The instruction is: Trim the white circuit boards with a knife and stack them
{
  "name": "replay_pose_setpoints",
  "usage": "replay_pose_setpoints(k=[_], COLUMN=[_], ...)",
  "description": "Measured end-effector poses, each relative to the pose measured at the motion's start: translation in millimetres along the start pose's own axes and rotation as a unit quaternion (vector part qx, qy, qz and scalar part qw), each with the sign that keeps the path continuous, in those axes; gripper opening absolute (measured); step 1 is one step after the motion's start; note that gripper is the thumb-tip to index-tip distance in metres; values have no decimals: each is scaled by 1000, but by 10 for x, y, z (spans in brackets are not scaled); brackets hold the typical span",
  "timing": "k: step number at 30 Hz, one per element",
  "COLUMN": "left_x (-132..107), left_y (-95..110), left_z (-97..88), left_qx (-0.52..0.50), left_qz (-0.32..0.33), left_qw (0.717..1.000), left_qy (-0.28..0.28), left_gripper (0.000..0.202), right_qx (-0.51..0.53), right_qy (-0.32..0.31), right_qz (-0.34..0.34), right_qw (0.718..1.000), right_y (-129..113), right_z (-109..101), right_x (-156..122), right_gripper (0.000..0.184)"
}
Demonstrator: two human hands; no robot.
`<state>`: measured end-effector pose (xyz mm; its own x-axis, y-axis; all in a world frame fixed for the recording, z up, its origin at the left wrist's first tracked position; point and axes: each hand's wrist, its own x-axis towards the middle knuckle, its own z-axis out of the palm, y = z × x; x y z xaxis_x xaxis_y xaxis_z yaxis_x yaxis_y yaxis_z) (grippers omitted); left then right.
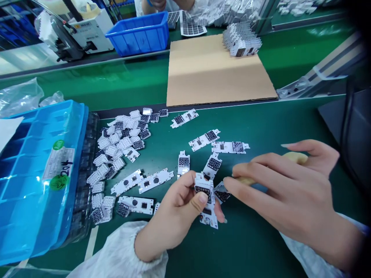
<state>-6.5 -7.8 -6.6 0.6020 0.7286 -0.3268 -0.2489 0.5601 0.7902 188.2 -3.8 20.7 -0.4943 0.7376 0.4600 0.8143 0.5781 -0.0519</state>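
My left hand (176, 216) is closed around a small white circuit board (209, 220); its thumb presses on the dark-faced, dotted display module at the board's upper end. To the right, my right hand (290, 193) is held over the table with fingers stretched out and the thumb apart. Something pale yellow (295, 156) shows between its thumb and fingers, too hidden to name. By its fingertips, another board piece (222, 194) sits at an angle behind the held board. More boards with modules (212, 166) lie just beyond my left hand.
Loose display modules (116, 146) are heaped at left, with bare boards (156, 180) beside them. A blue compartment tray (29, 185) stands far left. Behind lie a cardboard sheet (214, 77), stacked boards (242, 40) and a blue bin (139, 34). Another person's hands (159, 4) show at the top.
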Motion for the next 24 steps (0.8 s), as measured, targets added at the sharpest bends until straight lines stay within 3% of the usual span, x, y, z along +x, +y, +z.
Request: replay_pose_setpoints(k=[11, 16, 20, 24], left_x=[5, 3, 16, 23], left_y=[2, -13, -22, -37], left_z=[25, 17, 34, 50], left_qx=[-9, 8, 31, 25], left_qz=[13, 7, -10, -23], left_qw=[1000, 1000, 999, 999], left_qy=[4, 1, 36, 42], left_gripper=[7, 6, 12, 13], right_qx=[-10, -3, 3, 44], right_qy=[1, -22, -50, -80], right_qz=[-9, -21, -54, -38], right_qw=[1000, 1000, 997, 995], right_y=[-6, 25, 75, 76], right_z=[-29, -30, -15, -16], right_x=[11, -21, -43, -51], right_gripper=[21, 25, 26, 22])
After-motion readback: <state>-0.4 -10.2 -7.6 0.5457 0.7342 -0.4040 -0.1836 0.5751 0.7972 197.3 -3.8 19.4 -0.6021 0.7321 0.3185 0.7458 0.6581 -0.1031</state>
